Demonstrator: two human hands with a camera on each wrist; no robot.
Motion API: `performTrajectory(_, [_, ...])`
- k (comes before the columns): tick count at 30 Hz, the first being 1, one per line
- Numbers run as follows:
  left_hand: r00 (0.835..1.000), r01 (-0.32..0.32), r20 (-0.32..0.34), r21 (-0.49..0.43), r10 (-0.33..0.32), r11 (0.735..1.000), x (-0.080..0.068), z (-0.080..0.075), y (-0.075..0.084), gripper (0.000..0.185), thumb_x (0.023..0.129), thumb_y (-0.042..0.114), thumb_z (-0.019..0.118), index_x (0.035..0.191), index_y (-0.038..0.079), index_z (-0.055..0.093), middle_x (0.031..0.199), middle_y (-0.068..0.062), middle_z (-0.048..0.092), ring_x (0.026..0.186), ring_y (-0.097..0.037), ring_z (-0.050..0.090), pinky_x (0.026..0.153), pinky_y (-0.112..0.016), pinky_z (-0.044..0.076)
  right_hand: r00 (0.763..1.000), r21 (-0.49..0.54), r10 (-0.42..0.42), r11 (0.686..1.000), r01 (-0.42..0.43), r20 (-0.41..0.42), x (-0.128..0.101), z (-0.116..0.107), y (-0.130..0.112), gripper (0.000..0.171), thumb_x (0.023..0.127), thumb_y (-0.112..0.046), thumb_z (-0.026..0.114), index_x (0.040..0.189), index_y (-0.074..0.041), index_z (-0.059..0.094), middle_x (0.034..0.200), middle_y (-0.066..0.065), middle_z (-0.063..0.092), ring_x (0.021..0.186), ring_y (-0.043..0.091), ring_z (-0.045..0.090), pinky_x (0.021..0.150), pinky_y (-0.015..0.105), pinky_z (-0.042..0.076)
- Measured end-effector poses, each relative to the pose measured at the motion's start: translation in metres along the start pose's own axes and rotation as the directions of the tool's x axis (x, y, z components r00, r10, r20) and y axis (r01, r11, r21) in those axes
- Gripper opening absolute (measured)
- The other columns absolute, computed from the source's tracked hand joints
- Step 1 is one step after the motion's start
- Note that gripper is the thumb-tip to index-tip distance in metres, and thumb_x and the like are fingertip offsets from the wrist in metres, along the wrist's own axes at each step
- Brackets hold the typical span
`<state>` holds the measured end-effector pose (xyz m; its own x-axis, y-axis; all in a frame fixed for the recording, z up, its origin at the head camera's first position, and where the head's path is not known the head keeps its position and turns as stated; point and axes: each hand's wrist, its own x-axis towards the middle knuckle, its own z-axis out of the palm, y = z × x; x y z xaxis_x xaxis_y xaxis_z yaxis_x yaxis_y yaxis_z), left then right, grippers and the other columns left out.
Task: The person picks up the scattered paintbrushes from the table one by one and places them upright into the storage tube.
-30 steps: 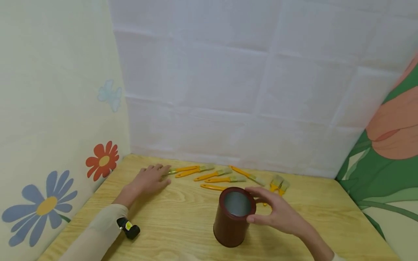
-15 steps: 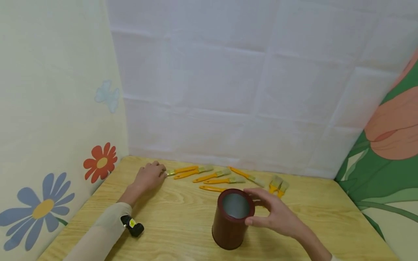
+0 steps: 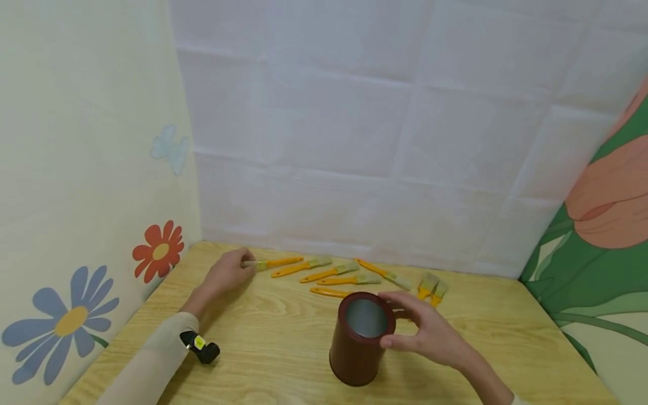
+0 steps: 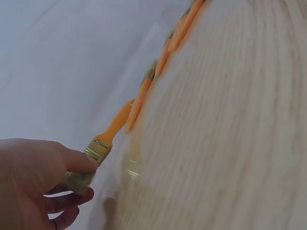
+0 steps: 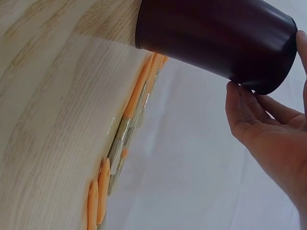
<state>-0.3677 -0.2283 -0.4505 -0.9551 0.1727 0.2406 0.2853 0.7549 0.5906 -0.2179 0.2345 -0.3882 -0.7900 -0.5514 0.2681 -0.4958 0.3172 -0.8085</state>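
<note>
At the back left of the table, my left hand [image 3: 229, 274] pinches a paintbrush [image 4: 113, 128] by its bristle end. Its orange handle points right, and in the left wrist view the brush is lifted off the wood. My right hand [image 3: 430, 332] grips the upper rim of a dark red-brown cylindrical container [image 3: 356, 357], thumb at the near side and fingers at the far side. The container stands upright with its open top up. In the right wrist view the fingertips [image 5: 233, 91] touch its side close to the rim.
Several more orange-handled paintbrushes [image 3: 329, 274] lie in a loose row along the back of the wooden table [image 3: 273, 337]. Two brushes [image 3: 432, 287] lie behind the right hand, partly hidden by it. A white sheet [image 3: 304, 140] hangs behind the table, with flower-printed panels at both sides.
My left hand has gone from lying spread over the leftmost paintbrush to pinching its bristles and raising it. The right hand and the container have stayed in place.
</note>
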Motion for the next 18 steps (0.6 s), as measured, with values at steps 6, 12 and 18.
performTrajectory(6, [0.992, -0.093, -0.095, -0.152, 0.08, 0.984, 0.001, -0.006, 0.006, 0.018, 0.101, 0.015, 0.068, 0.116, 0.005, 0.067, 0.118, -0.015, 0.065, 0.099, -0.032, 0.062, 0.079, -0.049, 0.053, 1.0, 0.002, -0.009, 1.0, 0.009, -0.002, -0.001, 0.0, 0.001, 0.062, 0.09, -0.01, 0.081, 0.146, -0.015, 0.054, 0.141, 0.004, 0.054, 0.119, 0.024, 0.059, 0.097, 0.038, 0.05])
performTrajectory(12, [0.979, -0.086, -0.199, -0.225, 0.041, 0.971, 0.002, -0.015, 0.019, 0.026, 0.1, 0.018, 0.07, 0.122, 0.004, 0.068, 0.123, -0.019, 0.062, 0.102, -0.034, 0.064, 0.076, -0.046, 0.054, 1.0, -0.001, -0.024, 1.0, 0.024, 0.004, -0.001, 0.0, 0.0, 0.063, 0.091, -0.011, 0.081, 0.147, -0.013, 0.054, 0.142, 0.004, 0.054, 0.119, 0.024, 0.06, 0.097, 0.038, 0.05])
performTrajectory(18, [0.966, -0.092, -0.259, -0.325, 0.005, 0.941, -0.001, -0.026, 0.039, 0.036, 0.101, 0.026, 0.07, 0.13, 0.004, 0.065, 0.126, -0.017, 0.062, 0.11, -0.036, 0.062, 0.084, -0.053, 0.054, 0.999, -0.004, -0.033, 0.999, 0.033, -0.007, 0.0, 0.002, 0.001, 0.063, 0.09, -0.01, 0.081, 0.147, -0.012, 0.054, 0.141, 0.005, 0.054, 0.119, 0.024, 0.06, 0.096, 0.038, 0.051])
